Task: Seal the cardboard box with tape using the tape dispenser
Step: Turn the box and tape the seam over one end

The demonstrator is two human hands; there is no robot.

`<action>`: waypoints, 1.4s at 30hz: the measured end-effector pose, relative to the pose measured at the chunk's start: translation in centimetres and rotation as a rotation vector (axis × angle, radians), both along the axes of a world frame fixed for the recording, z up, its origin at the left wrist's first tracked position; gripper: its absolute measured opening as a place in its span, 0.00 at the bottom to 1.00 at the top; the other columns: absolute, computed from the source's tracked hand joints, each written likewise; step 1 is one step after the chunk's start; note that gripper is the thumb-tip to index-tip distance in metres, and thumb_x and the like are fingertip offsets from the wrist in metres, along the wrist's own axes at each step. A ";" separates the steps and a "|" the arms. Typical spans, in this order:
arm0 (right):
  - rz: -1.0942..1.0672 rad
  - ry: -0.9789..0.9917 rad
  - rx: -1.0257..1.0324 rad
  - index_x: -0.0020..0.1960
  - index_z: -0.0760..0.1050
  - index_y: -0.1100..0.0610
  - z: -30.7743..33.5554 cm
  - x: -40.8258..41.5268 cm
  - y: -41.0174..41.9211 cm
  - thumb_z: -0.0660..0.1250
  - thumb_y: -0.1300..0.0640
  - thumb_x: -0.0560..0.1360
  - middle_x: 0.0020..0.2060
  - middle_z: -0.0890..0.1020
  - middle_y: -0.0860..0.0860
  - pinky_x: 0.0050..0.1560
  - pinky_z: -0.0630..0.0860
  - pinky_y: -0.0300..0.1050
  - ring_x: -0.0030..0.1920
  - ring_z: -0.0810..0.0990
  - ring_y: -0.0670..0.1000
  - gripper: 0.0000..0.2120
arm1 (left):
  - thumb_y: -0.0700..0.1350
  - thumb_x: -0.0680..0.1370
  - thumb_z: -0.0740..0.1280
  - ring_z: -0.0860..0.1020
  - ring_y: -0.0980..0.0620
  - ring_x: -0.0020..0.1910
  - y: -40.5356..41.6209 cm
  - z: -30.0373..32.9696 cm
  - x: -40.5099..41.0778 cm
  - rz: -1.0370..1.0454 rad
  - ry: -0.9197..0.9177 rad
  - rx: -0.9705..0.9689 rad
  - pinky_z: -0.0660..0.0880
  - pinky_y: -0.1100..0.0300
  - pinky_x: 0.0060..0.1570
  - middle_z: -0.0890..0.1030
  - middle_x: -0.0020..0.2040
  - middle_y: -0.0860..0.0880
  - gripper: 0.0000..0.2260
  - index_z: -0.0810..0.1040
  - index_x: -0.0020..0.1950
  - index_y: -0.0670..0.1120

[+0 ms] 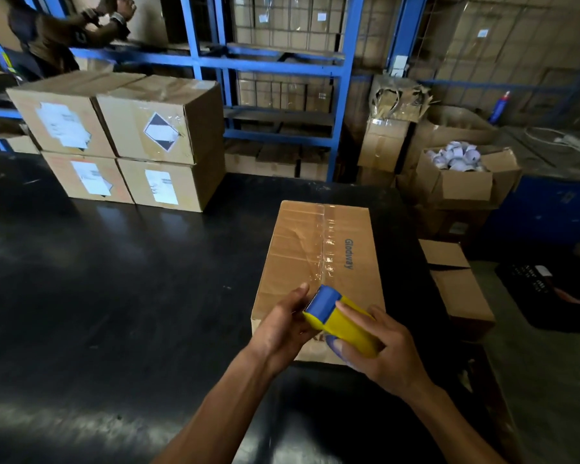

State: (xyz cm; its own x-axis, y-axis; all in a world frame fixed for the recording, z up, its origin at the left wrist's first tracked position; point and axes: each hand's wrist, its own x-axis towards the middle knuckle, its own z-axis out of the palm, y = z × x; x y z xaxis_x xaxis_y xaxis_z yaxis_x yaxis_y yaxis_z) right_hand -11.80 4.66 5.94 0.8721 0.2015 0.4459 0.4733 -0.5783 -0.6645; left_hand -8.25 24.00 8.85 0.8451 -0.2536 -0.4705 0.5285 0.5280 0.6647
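Both my hands, left hand (283, 324) and right hand (387, 351), grip the tape dispenser (340, 321) at the cardboard box (298, 249)'s near edge; I should press down firmly before tearing the tape (329, 236).

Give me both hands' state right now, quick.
Left hand: closed on the front of the tape dispenser.
Right hand: closed on the tape dispenser's body.

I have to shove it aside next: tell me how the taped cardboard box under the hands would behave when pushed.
The cardboard box probably slides easily, since the black table looks glossy. Low and wide, it seems unlikely to tip. Its creased top suggests soft walls that may dent under pressure.
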 end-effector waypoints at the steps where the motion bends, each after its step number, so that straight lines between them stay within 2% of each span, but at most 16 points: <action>1: -0.006 0.017 0.014 0.68 0.70 0.36 0.1 0.2 0.2 0.67 0.33 0.70 0.51 0.71 0.37 0.43 0.73 0.32 0.49 0.75 0.43 0.27 | 0.49 0.80 0.66 0.84 0.50 0.44 -0.1 0.3 0.4 -0.010 0.002 0.014 0.80 0.55 0.50 0.86 0.47 0.45 0.13 0.81 0.57 0.41; 5: -0.009 0.068 0.003 0.68 0.69 0.34 0.4 1.8 0.2 0.68 0.33 0.69 0.47 0.73 0.44 0.42 0.76 0.41 0.47 0.76 0.47 0.28 | 0.44 0.79 0.68 0.83 0.48 0.43 0.3 0.5 1.8 0.017 0.092 0.012 0.79 0.52 0.51 0.87 0.40 0.44 0.07 0.82 0.51 0.41; 7: 0.028 0.084 -0.065 0.68 0.68 0.33 0.5 2.4 0.3 0.71 0.36 0.68 0.46 0.73 0.45 0.43 0.76 0.45 0.46 0.76 0.47 0.30 | 0.39 0.79 0.68 0.83 0.48 0.39 0.7 0.0 2.4 0.065 0.134 0.058 0.80 0.53 0.45 0.86 0.37 0.44 0.04 0.81 0.48 0.39; 10: 0.070 0.057 -0.206 0.69 0.65 0.29 0.5 2.9 0.9 0.72 0.37 0.68 0.47 0.71 0.39 0.44 0.77 0.44 0.46 0.76 0.45 0.31 | 0.35 0.74 0.72 0.82 0.48 0.33 0.9 -1.0 3.0 0.215 0.183 0.198 0.81 0.54 0.35 0.85 0.36 0.42 0.03 0.81 0.46 0.37; 12: 0.082 0.032 -0.251 0.68 0.63 0.27 0.7 3.3 1.5 0.70 0.35 0.69 0.46 0.69 0.37 0.44 0.77 0.43 0.45 0.74 0.44 0.30 | 0.33 0.72 0.74 0.81 0.45 0.34 0.6 -1.3 3.3 0.302 0.178 0.241 0.81 0.50 0.40 0.84 0.37 0.40 0.04 0.82 0.45 0.36; 14: 0.095 0.037 -0.283 0.67 0.63 0.26 1.0 4.0 1.1 0.69 0.33 0.69 0.46 0.70 0.41 0.45 0.77 0.43 0.46 0.75 0.45 0.29 | 0.33 0.72 0.73 0.83 0.42 0.38 0.8 -1.3 3.6 0.360 0.144 0.274 0.81 0.45 0.47 0.85 0.40 0.38 0.04 0.83 0.45 0.34; 16: 0.088 0.031 -0.316 0.67 0.63 0.26 1.4 4.6 -1.0 0.68 0.31 0.68 0.48 0.73 0.45 0.45 0.77 0.43 0.47 0.76 0.47 0.29 | 0.32 0.73 0.71 0.85 0.41 0.42 2.5 -1.4 4.0 0.482 0.085 0.312 0.82 0.44 0.49 0.86 0.41 0.37 0.03 0.83 0.45 0.34; 18: 0.086 0.045 -0.352 0.67 0.63 0.25 1.8 4.8 -4.0 0.66 0.29 0.68 0.52 0.73 0.45 0.44 0.75 0.40 0.50 0.76 0.48 0.28 | 0.34 0.75 0.70 0.85 0.41 0.44 5.3 -2.2 4.4 0.548 -0.033 0.339 0.82 0.47 0.49 0.86 0.42 0.38 0.03 0.83 0.47 0.37; 20: 0.106 0.064 -0.399 0.67 0.62 0.25 2.4 4.9 -5.8 0.63 0.28 0.69 0.51 0.69 0.43 0.42 0.69 0.34 0.48 0.74 0.46 0.28 | 0.38 0.77 0.71 0.86 0.45 0.46 6.7 -2.6 3.8 0.476 -0.170 0.425 0.81 0.51 0.48 0.87 0.44 0.43 0.04 0.83 0.51 0.41; 23: 0.097 0.085 -0.507 0.68 0.64 0.28 2.2 5.3 -6.1 0.66 0.31 0.69 0.49 0.68 0.43 0.42 0.64 0.29 0.46 0.72 0.44 0.29 | 0.40 0.78 0.71 0.86 0.49 0.46 5.4 -4.6 2.1 0.499 -0.208 0.516 0.81 0.55 0.47 0.87 0.45 0.47 0.05 0.85 0.52 0.45; 26: 0.109 0.098 -0.610 0.68 0.60 0.25 0.7 4.8 -6.1 0.70 0.33 0.67 0.49 0.73 0.45 0.40 0.74 0.37 0.44 0.76 0.46 0.32 | 0.44 0.77 0.73 0.84 0.46 0.54 4.8 -7.6 1.2 0.536 -0.174 0.514 0.79 0.48 0.57 0.87 0.47 0.48 0.04 0.87 0.48 0.51; 28: 0.101 0.116 -0.641 0.68 0.61 0.25 0.1 4.3 -6.3 0.67 0.32 0.67 0.48 0.75 0.47 0.36 0.76 0.41 0.41 0.78 0.48 0.31 | 0.48 0.75 0.74 0.84 0.48 0.55 5.3 -9.4 1.5 0.514 -0.192 0.605 0.78 0.46 0.60 0.87 0.47 0.49 0.05 0.87 0.50 0.54; 30: 0.074 0.128 -0.657 0.67 0.65 0.28 -0.1 4.0 -6.0 0.66 0.32 0.66 0.45 0.75 0.47 0.33 0.75 0.42 0.38 0.78 0.49 0.30 | 0.46 0.75 0.75 0.85 0.53 0.48 5.2 -10.2 1.7 0.523 -0.213 0.707 0.80 0.48 0.56 0.87 0.45 0.51 0.06 0.87 0.50 0.54; 32: 0.055 0.133 -0.702 0.67 0.68 0.30 -0.2 3.9 -5.6 0.67 0.33 0.66 0.44 0.74 0.47 0.32 0.71 0.40 0.35 0.77 0.49 0.29 | 0.47 0.75 0.75 0.85 0.55 0.46 4.9 -10.6 1.8 0.567 -0.196 0.762 0.81 0.50 0.54 0.86 0.45 0.51 0.05 0.87 0.50 0.55; 38: 0.034 0.146 -0.792 0.66 0.69 0.32 -0.4 3.9 -4.3 0.67 0.34 0.65 0.42 0.73 0.47 0.30 0.65 0.39 0.33 0.77 0.50 0.29 | 0.51 0.75 0.74 0.83 0.54 0.45 5.3 -12.8 2.4 0.558 -0.252 0.875 0.80 0.51 0.54 0.81 0.44 0.48 0.08 0.86 0.54 0.57; 42: 0.039 0.162 -0.817 0.65 0.73 0.35 -0.1 4.0 -3.4 0.63 0.34 0.65 0.40 0.72 0.47 0.28 0.65 0.39 0.31 0.76 0.50 0.28 | 0.53 0.75 0.74 0.81 0.50 0.49 5.6 -14.2 3.3 0.550 -0.265 0.931 0.79 0.49 0.56 0.81 0.43 0.50 0.09 0.82 0.51 0.67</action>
State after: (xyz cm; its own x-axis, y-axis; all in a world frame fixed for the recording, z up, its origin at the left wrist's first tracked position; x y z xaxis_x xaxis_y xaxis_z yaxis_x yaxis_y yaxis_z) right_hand -7.80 1.29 5.83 0.8984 0.4389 0.0155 0.4380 -0.8929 -0.1044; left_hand -4.95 29.61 -5.36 0.8357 0.5448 -0.0701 0.1585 -0.1169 0.9804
